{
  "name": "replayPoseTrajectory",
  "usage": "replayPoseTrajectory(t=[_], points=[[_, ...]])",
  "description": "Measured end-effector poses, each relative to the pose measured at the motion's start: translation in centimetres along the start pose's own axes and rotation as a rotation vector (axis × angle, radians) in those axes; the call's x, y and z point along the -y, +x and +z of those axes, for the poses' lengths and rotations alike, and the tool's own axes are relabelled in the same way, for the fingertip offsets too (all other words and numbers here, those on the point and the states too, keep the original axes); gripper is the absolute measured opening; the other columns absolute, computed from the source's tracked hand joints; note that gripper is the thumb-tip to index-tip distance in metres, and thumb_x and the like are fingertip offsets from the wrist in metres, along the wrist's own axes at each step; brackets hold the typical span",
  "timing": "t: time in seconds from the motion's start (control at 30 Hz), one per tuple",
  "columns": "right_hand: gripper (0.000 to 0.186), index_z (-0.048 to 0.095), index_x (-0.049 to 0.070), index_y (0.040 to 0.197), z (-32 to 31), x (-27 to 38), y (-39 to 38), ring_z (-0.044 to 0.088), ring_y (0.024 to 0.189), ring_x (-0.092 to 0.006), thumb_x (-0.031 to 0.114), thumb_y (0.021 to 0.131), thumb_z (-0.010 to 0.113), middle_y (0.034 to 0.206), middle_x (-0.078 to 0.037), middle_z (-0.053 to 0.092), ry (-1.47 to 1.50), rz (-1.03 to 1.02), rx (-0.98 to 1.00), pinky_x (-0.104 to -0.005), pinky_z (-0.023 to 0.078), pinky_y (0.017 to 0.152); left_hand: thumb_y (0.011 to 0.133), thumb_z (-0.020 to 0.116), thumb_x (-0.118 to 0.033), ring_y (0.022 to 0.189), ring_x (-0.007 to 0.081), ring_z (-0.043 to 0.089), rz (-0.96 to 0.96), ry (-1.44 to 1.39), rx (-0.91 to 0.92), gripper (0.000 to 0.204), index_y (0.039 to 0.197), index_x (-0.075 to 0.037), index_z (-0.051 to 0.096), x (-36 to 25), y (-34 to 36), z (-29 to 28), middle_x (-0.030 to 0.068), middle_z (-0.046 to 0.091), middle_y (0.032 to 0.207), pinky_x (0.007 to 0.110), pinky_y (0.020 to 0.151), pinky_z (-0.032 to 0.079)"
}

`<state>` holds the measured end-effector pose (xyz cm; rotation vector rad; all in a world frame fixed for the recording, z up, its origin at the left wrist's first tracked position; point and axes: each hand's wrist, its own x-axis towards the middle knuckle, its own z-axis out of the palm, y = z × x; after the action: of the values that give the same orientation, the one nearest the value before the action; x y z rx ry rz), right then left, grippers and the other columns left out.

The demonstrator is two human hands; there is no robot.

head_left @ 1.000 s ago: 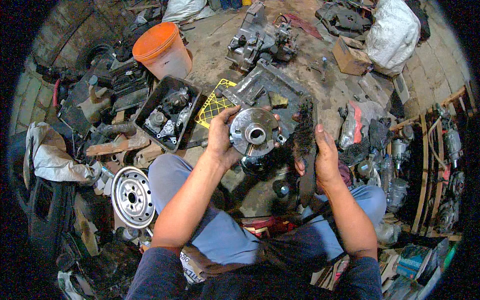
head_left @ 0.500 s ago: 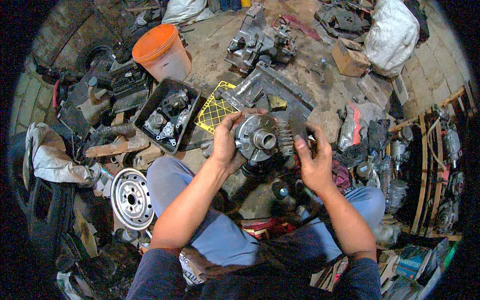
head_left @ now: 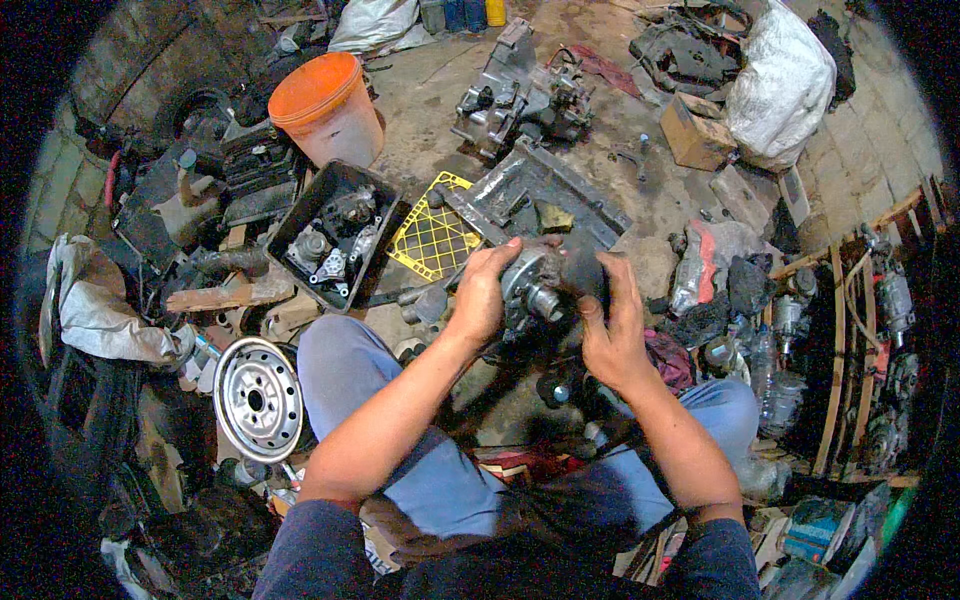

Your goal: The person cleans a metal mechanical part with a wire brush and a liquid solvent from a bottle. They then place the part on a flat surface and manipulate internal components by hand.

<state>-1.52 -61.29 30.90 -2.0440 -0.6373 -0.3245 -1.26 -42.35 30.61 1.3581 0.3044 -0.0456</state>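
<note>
Two blue-trousered knees (head_left: pixel 345 375) are spread on either side of the work, with a white printed package (head_left: pixel 378 552) half tucked under the left leg, its bold dark lettering cut off. Over at the lower right, a teal packet (head_left: pixel 812 528) carries pale print too blurred to make out.

Up between the knees, the left hand (head_left: pixel 482 292) clasps a flanged metal part (head_left: pixel 540 298), thumb over its edge and fingers behind, its hollow hub facing back toward the lap. The right hand (head_left: pixel 615 325) is curled about a dark brush (head_left: pixel 582 268), blurred, just beside the part; I can't tell whether they touch.

Left of the knees leans a silver wheel (head_left: pixel 283 400). Past the hands lie a black tray (head_left: pixel 377 250) of metal pieces, a yellow grid (head_left: pixel 437 235) and an angular metal pan (head_left: pixel 570 180). Farther off stand an orange-lidded bucket (head_left: pixel 335 125), a gearbox-like casting (head_left: pixel 515 95), a cardboard box (head_left: pixel 697 135) and a white sack (head_left: pixel 780 90).
</note>
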Motion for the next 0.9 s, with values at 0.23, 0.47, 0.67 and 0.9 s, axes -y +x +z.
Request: replayPoseTrajectory(t=[0.23, 0.47, 0.67, 0.9], points=[[0.047, 0.051, 0.005, 0.133, 0.9, 1.1, 1.2, 0.051, 0.116, -0.0473, 0.016, 0.09, 0.065, 0.125, -0.025, 0.053, 0.03, -0.095, 0.071, -0.0532, 0.038, 0.106, 0.101, 0.045, -0.024, 0.098, 0.0218, 0.064, 0.475, 0.605, -0.262, 0.039, 0.108, 0.001, 0.074, 1.7, -0.5, -0.5, 0.0171, 0.073, 0.103, 0.033, 0.095, 0.045], [0.056, 0.053, 0.006, 0.132, 1.4, -2.7, 0.0, 0.049, 0.123, -0.0454, 0.013, 0.08, 0.074, 0.127, -0.024, 0.055, 0.014, -0.017, 0.03, -0.0504, 0.037, 0.109, 0.103, 0.043, -0.028, 0.109, 0.0241, 0.056, 0.195, 0.269, -0.143, 0.042, 0.114, 0.0, 0.073, -0.2, -1.0, -0.4, 0.0173, 0.071, 0.108, 0.033, 0.101, 0.039], [0.055, 0.052, 0.007, 0.131, 1.8, -2.3, 0.9, 0.05, 0.121, -0.0442, 0.003, 0.079, 0.07, 0.127, -0.023, 0.054, -0.013, -0.013, 0.0, -0.0488, 0.039, 0.108, 0.102, 0.046, -0.025, 0.101, 0.0233, 0.061, 0.29, 0.336, -0.133, 0.039, 0.116, 0.0, 0.072, 0.0, -1.3, -1.1, 0.0146, 0.07, 0.109, 0.033, 0.098, 0.043], [0.06, 0.051, 0.008, 0.134, 2.2, 0.8, 1.3, 0.047, 0.122, -0.0448, 0.008, 0.078, 0.073, 0.131, -0.021, 0.051, 0.038, -0.194, 0.062, -0.0497, 0.037, 0.109, 0.103, 0.042, -0.023, 0.097, 0.0198, 0.063, 0.494, 0.527, -0.248, 0.04, 0.114, -0.002, 0.074, 1.8, -0.5, -1.3, 0.0136, 0.074, 0.104, 0.031, 0.094, 0.045]])
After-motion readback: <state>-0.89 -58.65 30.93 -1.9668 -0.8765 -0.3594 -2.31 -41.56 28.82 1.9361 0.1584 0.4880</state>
